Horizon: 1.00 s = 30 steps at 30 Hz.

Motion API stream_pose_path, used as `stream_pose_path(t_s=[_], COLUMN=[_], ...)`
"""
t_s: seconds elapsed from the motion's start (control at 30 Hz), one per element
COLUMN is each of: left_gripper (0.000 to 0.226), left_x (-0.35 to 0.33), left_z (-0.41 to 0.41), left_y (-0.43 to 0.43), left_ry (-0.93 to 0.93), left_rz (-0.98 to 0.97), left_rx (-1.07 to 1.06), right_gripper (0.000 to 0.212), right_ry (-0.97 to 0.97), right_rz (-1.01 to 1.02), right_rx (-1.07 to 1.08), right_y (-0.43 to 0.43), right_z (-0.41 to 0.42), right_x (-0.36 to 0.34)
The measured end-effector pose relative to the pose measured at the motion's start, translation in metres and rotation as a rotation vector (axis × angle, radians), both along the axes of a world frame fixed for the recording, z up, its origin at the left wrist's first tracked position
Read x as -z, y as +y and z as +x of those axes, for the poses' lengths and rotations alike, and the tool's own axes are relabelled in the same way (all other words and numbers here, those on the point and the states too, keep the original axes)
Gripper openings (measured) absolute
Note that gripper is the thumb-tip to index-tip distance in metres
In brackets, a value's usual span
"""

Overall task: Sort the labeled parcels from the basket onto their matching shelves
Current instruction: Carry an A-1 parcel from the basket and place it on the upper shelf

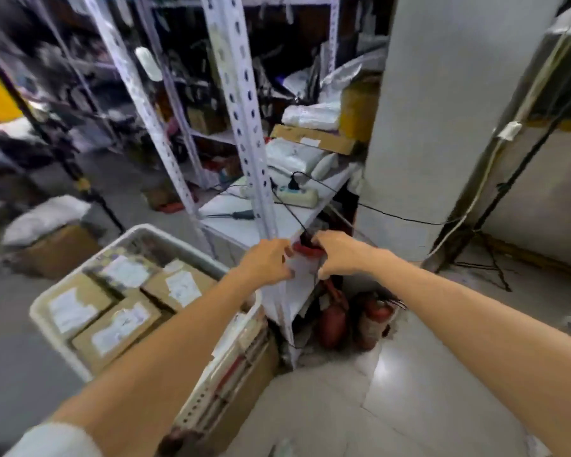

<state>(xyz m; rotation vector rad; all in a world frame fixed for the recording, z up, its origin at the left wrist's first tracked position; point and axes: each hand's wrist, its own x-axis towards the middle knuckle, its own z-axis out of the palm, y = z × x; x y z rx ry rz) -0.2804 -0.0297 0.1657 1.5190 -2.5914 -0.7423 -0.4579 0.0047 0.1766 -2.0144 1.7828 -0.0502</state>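
Small white parcel held between both my hands.

It looks like a soft, light pouch with a red top — limp, I judge, so both side edges are the places to hold it. My left hand and right hand curl round it from either side. The basket of boxed parcels sits below-left of my left hand; the shelf lies just beyond both.
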Motion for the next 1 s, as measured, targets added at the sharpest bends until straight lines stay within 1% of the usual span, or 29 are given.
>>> stream_pose_path(t_s=[0.1,0.17,0.23,0.3,0.37,0.47,0.6,0.67,0.9,1.0], left_gripper=[0.045,0.041,0.04,0.04,0.037,0.034,0.041,0.043,0.041,0.04], left_x=[0.018,0.027,0.032,0.035,0.04,0.048,0.068,0.081,0.12,0.138], left_z=[0.073,0.116,0.155,0.19,0.226,0.262,0.306,0.323,0.354,0.35], left_y=[0.013,0.023,0.03,0.034,0.035,0.031,0.01,0.0,-0.029,-0.037], left_ry=[-0.032,-0.036,-0.052,-0.052,-0.029,-0.015,-0.042,-0.036,0.008,0.032], left_rz=[0.025,0.037,0.055,0.054,0.041,0.057,0.117,0.136,0.251,0.312], left_rx=[-0.207,-0.311,-0.396,-0.485,-0.565,-0.631,-0.704,-0.728,-0.735,-0.729], right_gripper=[0.052,0.058,0.059,0.057,0.06,0.066,0.063,0.065,0.073,0.07], right_ry=[-0.004,0.027,0.041,0.033,0.047,0.09,0.137,0.149,0.168,0.182], right_rz=[0.056,0.072,0.083,0.073,0.071,0.078,0.116,0.126,0.18,0.206], right_rx=[-0.199,-0.314,-0.406,-0.469,-0.532,-0.577,-0.627,-0.637,-0.539,-0.497], right_y=[-0.018,-0.026,-0.035,-0.047,-0.06,-0.078,-0.11,-0.125,-0.174,-0.186], right_z=[0.069,0.111,0.149,0.183,0.217,0.25,0.289,0.302,0.306,0.297], right_x=[0.016,0.024,0.028,0.032,0.037,0.047,0.063,0.07,0.093,0.107])
